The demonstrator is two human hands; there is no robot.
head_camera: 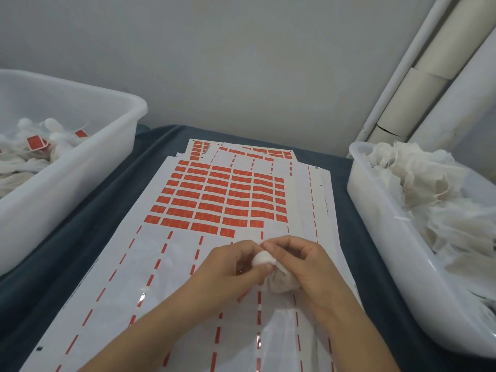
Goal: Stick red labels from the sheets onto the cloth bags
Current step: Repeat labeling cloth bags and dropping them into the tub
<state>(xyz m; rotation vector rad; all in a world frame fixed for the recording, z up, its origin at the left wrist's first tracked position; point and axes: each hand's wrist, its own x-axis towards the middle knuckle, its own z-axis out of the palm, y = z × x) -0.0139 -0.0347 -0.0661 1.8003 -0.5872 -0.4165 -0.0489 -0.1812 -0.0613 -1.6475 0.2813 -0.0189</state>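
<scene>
Both hands are bunched around one little cloth bag over the label sheet, left hand pinching its top and right hand gripping the body, so I'd flatten a patch first, with the white bins flanking the dark blue tablecloth by a grey wall.

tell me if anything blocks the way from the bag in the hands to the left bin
Nothing visible does. The bag is held over the sheets; only flat sheets lie between it and the open-topped left bin.
</scene>
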